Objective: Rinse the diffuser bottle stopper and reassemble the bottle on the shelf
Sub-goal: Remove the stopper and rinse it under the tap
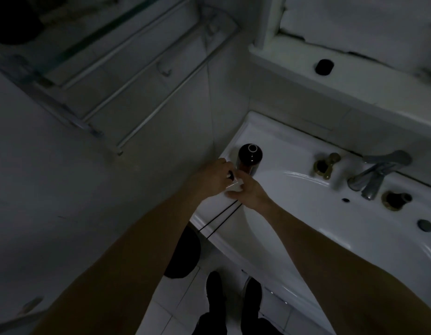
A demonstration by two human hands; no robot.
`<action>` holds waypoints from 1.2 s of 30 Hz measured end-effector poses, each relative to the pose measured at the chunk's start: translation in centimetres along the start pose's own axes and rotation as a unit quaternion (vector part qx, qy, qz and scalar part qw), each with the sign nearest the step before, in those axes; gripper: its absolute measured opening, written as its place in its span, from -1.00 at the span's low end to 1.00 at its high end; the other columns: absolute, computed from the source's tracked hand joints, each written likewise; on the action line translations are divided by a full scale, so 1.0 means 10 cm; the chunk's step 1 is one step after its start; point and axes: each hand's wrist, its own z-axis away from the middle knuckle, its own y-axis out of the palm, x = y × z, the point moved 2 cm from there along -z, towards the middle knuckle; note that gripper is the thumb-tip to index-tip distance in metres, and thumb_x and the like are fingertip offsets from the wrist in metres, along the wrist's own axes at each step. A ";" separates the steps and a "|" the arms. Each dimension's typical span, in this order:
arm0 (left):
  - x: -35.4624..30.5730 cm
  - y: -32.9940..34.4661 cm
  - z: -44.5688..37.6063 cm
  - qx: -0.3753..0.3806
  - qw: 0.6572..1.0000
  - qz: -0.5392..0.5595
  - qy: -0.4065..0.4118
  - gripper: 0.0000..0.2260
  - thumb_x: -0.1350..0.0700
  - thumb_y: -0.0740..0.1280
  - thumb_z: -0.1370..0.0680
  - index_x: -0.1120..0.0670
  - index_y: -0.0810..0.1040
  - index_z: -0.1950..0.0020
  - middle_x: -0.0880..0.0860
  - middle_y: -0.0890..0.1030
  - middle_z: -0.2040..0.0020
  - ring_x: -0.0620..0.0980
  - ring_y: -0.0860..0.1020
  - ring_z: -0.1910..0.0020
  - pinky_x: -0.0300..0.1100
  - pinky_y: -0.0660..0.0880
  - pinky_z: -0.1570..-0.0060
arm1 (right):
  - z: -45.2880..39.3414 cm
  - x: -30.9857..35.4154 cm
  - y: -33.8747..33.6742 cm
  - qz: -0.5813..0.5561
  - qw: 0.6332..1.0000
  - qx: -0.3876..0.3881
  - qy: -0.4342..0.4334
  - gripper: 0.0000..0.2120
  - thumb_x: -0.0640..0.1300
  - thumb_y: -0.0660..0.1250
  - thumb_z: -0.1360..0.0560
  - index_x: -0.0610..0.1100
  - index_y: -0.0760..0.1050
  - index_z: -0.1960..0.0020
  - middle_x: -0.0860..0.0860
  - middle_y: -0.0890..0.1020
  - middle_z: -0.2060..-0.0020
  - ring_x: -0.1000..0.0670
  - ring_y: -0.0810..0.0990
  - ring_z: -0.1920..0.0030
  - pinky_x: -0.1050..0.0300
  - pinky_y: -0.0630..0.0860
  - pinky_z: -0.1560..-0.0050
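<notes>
Both hands (pixel 233 184) pinch small stopper | bottle (pixel 249 157) open-necked, upright on sink (pixel 294 151)

The dim light blurs the small white thing (pixel 236 187) pinched between the two hands (pixel 230 182), so what it is cannot be told; the thin black sticks (pixel 219 217) vanish under the fingers; the bottle (pixel 249 157) base is hidden behind them; the shelf (pixel 93 68) is cut off at the top edge.
</notes>
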 end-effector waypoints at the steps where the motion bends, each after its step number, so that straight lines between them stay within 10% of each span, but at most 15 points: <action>1: -0.02 -0.04 -0.01 -0.003 1.000 -0.004 0.010 -0.77 0.08 0.26 -0.58 0.21 0.49 -0.14 0.15 0.52 -0.07 0.11 0.54 0.02 -0.16 0.35 0.19 | 0.00 0.06 -0.04 -0.002 1.000 -0.003 -0.013 -0.26 -0.19 0.53 -0.38 -0.11 0.28 -0.47 -0.04 0.49 -0.32 0.01 0.45 -0.30 0.20 0.34 -0.29; 8: -0.05 -0.11 0.00 0.028 0.996 -0.055 0.060 -0.79 0.08 0.23 -0.60 0.20 0.49 -0.11 0.13 0.53 -0.09 0.14 0.55 0.04 -0.03 0.49 0.09 | 0.04 0.14 -0.13 0.032 0.999 -0.031 -0.022 -0.50 -0.09 0.60 -0.27 -0.10 0.48 -0.12 -0.07 0.63 -0.08 -0.09 0.58 -0.14 -0.08 0.49 -0.25; 16: -0.08 -0.09 0.03 0.059 0.989 -0.126 0.056 -0.77 0.12 0.22 -0.59 0.21 0.41 -0.18 0.19 0.53 -0.11 0.16 0.56 0.06 0.00 0.50 0.13 | 0.02 0.14 -0.12 0.041 0.998 -0.034 -0.045 -0.57 -0.08 0.62 -0.24 -0.02 0.46 0.03 -0.02 0.64 0.04 -0.04 0.60 -0.04 0.03 0.53 -0.15; 22: -0.14 -0.20 0.07 0.069 0.975 -0.197 0.079 -0.69 -0.04 0.16 -0.62 0.15 0.37 -0.24 0.13 0.52 -0.10 0.12 0.56 0.09 -0.03 0.47 0.21 | 0.00 0.16 -0.09 -0.015 1.000 -0.007 -0.019 -0.52 -0.16 0.61 -0.27 -0.15 0.48 -0.09 0.06 0.59 0.05 0.11 0.54 0.01 0.49 0.42 0.04; 25: -0.11 -0.28 0.07 0.081 0.977 -0.179 0.077 -0.65 -0.12 0.09 -0.63 0.12 0.35 -0.22 0.12 0.56 -0.02 0.11 0.57 0.17 -0.05 0.47 0.25 | 0.00 0.18 -0.09 -0.047 0.999 0.025 0.001 -0.42 -0.12 0.62 -0.26 -0.17 0.50 -0.22 -0.04 0.63 -0.13 0.03 0.58 -0.13 0.21 0.48 -0.24; 32: -0.14 -0.34 0.04 0.064 0.991 -0.116 0.034 -0.63 -0.08 0.24 -0.58 0.17 0.37 -0.21 0.18 0.59 0.05 0.12 0.54 0.21 -0.09 0.42 0.30 | -0.01 0.30 -0.09 -0.038 0.999 -0.023 -0.006 -0.72 -0.24 0.55 -0.35 -0.19 0.46 0.08 0.03 0.60 0.17 0.19 0.52 0.17 0.58 0.38 0.20; 36: -0.15 -0.43 0.00 0.047 0.987 -0.156 0.008 -0.61 -0.17 0.26 -0.55 0.14 0.41 -0.14 0.14 0.59 0.05 0.08 0.53 0.21 -0.13 0.43 0.27 | 0.03 0.33 -0.07 -0.030 0.995 -0.083 -0.037 -0.70 -0.15 0.53 -0.36 -0.01 0.42 0.08 0.06 0.56 0.16 0.17 0.52 0.17 0.30 0.47 0.05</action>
